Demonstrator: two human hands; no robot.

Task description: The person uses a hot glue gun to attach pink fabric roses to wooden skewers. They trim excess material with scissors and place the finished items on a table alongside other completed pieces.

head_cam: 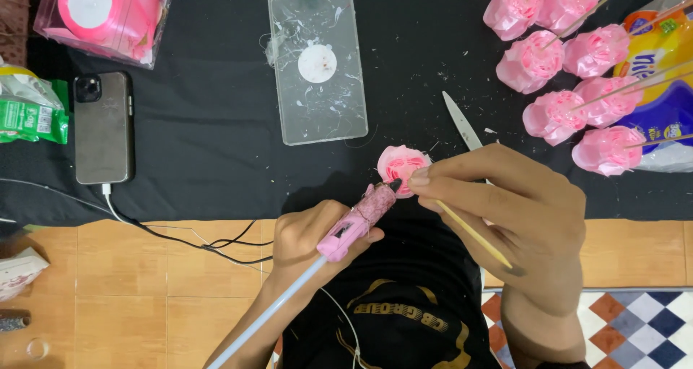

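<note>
My left hand [302, 240] grips a pink glue gun [359, 221] with a pale glue stick trailing out behind it. The gun's dark nozzle touches a pink ribbon rose [399, 164]. My right hand [521, 204] pinches that rose at its base. The rose's thin wooden skewer [473, 233] runs back under my right palm. Both hands are over the near edge of a black cloth [216, 124].
Several finished pink roses on skewers [570, 59] lie at the top right, across a yellow and blue bag [668, 73]. A scissor blade [460, 120], a clear plastic tray [317, 116], a phone [104, 127] on a cable, a boxed pink ribbon spool [101, 12] and a green packet [29, 113] lie on the cloth.
</note>
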